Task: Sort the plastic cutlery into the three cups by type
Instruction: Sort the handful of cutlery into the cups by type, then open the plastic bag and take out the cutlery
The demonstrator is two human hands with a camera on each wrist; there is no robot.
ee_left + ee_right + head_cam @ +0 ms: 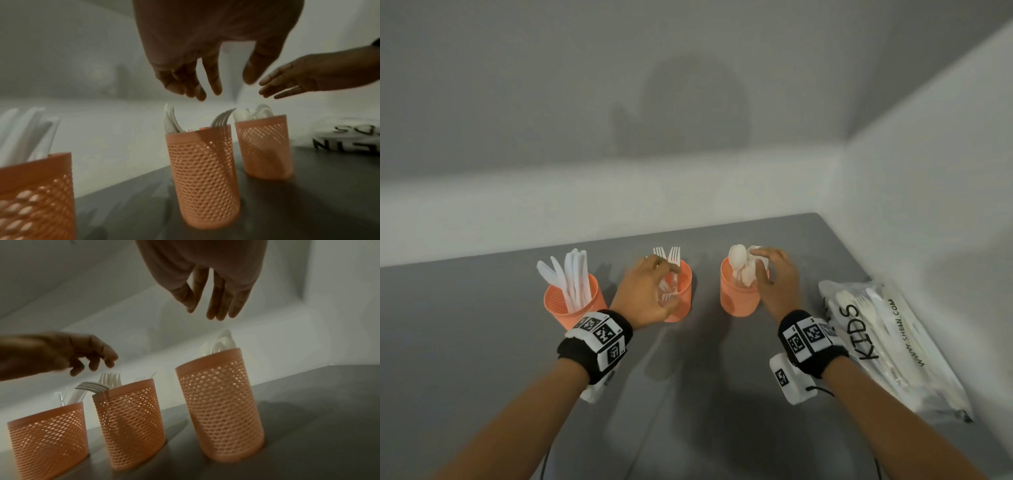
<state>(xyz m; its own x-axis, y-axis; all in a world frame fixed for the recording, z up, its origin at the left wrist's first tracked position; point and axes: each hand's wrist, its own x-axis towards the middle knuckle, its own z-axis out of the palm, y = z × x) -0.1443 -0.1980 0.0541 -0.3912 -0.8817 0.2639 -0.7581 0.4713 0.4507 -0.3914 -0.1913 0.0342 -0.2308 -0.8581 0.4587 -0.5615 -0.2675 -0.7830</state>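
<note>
Both hands are up over the cups right now, and neither grip has anything in it. The left hand (645,291) hangs with fingers loosely spread just above the forks (669,255) in the middle cup (681,298), centre of the head view. The right hand (777,284) hovers with straight, parted fingers over the spoons (739,260) in the right cup (738,298); the wrist views show clear air between fingertips and cutlery.

My read: this is the settling step, with pieces dropped and hands about to lift away. To do it well, rise straight up and keep the fingers off the fork tines that lean over the rim, since these light mesh cups look easy to tip.

Count time. Three orange cups in a row across the middle of the frame. The left cup (571,301) holds knives (571,274), roughly five, though they overlap. Forks: two heads stand clear in the head view, with more stacked in the wrist views, so the total is uncertain. Spoons: at least three bowls are visible.

Lower right, on the grey table (482,342), lies one printed plastic bag (887,342) with more white cutlery inside, so sorting may not be finished.
</note>
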